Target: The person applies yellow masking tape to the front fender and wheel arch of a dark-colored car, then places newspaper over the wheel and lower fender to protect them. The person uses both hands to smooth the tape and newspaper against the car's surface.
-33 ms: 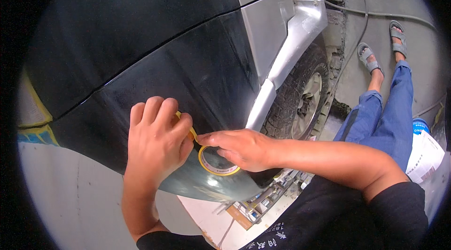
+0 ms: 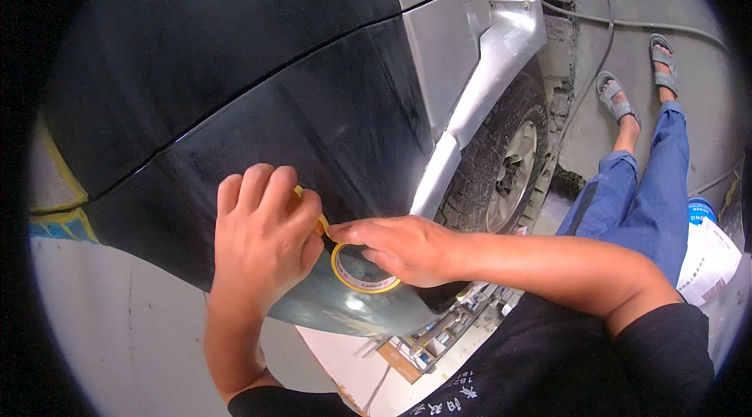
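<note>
the left hand (image 2: 266, 217) is curling its fingers, pressed together, and pinching a yellow tape strip (image 2: 324, 225) over the dark car panel (image 2: 258, 131). the right hand (image 2: 403, 249) is pinching the tape roll (image 2: 365, 288) by its rim, one digit reaching inside. the roll is staying near the panel's edge closest to the person.

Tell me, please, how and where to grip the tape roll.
I'd grip the tape roll by its right side, from the right: the open ring offers an edge, and the strip leads up and left to the left hand.
</note>
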Available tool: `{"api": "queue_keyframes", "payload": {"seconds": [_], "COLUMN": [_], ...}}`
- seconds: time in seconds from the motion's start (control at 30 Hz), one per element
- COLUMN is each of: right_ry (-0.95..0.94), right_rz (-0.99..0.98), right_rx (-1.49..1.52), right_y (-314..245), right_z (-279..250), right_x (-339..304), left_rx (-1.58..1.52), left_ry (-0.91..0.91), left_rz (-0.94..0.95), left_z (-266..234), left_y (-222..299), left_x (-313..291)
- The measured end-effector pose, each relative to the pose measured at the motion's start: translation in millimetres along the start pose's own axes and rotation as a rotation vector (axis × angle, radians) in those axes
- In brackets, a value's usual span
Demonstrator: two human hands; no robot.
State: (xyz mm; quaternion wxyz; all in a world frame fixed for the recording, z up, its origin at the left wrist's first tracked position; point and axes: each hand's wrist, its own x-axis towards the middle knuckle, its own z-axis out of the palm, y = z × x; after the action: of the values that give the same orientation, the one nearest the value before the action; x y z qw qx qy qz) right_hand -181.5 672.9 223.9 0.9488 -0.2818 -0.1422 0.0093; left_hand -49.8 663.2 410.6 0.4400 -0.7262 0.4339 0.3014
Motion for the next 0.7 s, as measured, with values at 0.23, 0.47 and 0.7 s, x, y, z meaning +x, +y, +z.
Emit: {"api": "queue_keyframes", "payload": {"seconds": [0.23,0.47,0.7], "right_ry": [-0.017,-0.038,-0.081], "right_rz": [0.001,0.019,0.099], "right_rx": [0.016,0.067,0.087], "right_y": [-3.9,-5.0,-8.3], "right_z": [0.0,0.1,-3.9], "right_x": [-1.0,-1.4,0.4], "left_rx": [0.122,-0.057,0.036], "left_ry": [0.09,0.293,0.46], "left_rz": [-0.046,-0.146,-0.467], "left_z": [22.3,31.1,43.6], "left_y": [11.9,14.6,28.0], "left_x": [-33.3,-43.2,-9.4]}}
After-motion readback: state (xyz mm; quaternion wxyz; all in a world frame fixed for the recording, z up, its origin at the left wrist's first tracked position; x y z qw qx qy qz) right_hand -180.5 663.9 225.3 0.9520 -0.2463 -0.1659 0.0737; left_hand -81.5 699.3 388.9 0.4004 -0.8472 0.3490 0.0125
